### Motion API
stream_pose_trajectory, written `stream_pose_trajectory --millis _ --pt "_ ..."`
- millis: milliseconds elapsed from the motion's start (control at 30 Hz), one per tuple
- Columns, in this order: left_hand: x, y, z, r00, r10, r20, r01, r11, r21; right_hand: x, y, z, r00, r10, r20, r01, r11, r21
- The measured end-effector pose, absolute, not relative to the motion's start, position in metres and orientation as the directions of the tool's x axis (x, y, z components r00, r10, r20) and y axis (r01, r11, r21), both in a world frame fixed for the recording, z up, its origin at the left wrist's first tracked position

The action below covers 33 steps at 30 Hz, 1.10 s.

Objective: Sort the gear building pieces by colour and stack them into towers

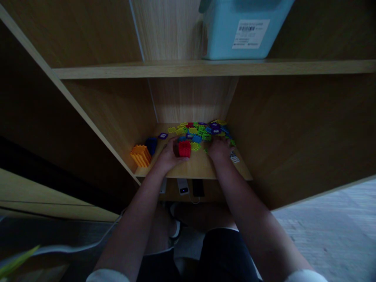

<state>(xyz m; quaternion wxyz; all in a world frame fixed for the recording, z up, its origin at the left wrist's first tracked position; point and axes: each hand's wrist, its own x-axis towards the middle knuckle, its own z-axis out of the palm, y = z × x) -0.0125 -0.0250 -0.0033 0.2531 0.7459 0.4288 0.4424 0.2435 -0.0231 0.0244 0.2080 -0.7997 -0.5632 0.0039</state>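
Observation:
My left hand (pixel 170 157) is wrapped round a stack of red interlocking plastic pieces (pixel 185 149), just above the wooden shelf (pixel 196 169). At the right, my right hand (pixel 219 148) reaches down among a loose pile of flat toy pieces (pixel 202 132) in yellow, green, blue and purple. Its fingertips are partly hidden, so whether it pinches a piece does not show. A stack of orange pieces (pixel 141 156) stands at the shelf's left front edge. Beside it sits a dark blue stack (pixel 151 145). One purple piece (pixel 163 135) lies apart behind my left hand.
A light blue bin (pixel 237 31) with a label stands on the upper shelf (pixel 188 69), above my hands. Side panels close in the compartment left and right. Below, a white device (pixel 183 186) and a dark flat object (pixel 198 188) lie on a lower board.

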Motion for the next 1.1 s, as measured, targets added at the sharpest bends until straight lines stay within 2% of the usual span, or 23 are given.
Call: stream_pose_trajectory --millis 233,533,667,867,967,1033,1100 --pt "-0.008 -0.030 0.005 0.259 0.906 0.336 0.375 -0.415 0.829 0.246 -0.022 0.026 0.364 0.900 0.238 0.898 -0.271 -0.348" --pt "-0.008 -0.033 0.009 0.271 0.914 0.303 0.378 -0.391 0.839 0.246 -0.021 0.030 0.385 0.903 0.191 0.889 -0.307 -0.341" --pt "-0.007 -0.032 0.007 0.293 0.908 0.300 0.357 -0.395 0.846 0.244 -0.021 0.025 0.420 0.882 0.214 0.878 -0.336 -0.340" --pt "-0.007 -0.029 0.003 0.335 0.889 0.311 0.317 -0.417 0.852 0.244 -0.024 0.024 0.412 0.872 0.264 0.872 -0.293 -0.393" --pt "-0.007 -0.030 0.004 0.342 0.886 0.314 0.311 -0.422 0.851 0.244 -0.024 0.030 0.331 0.874 0.356 0.874 -0.143 -0.464" --pt "-0.007 -0.030 0.004 0.352 0.882 0.312 0.309 -0.424 0.851 0.243 -0.024 0.032 0.179 0.877 0.445 0.845 0.094 -0.526" --pt "-0.008 -0.031 0.005 0.362 0.875 0.322 0.312 -0.439 0.842 0.240 -0.026 0.033 -0.007 0.850 0.527 0.740 0.359 -0.569"
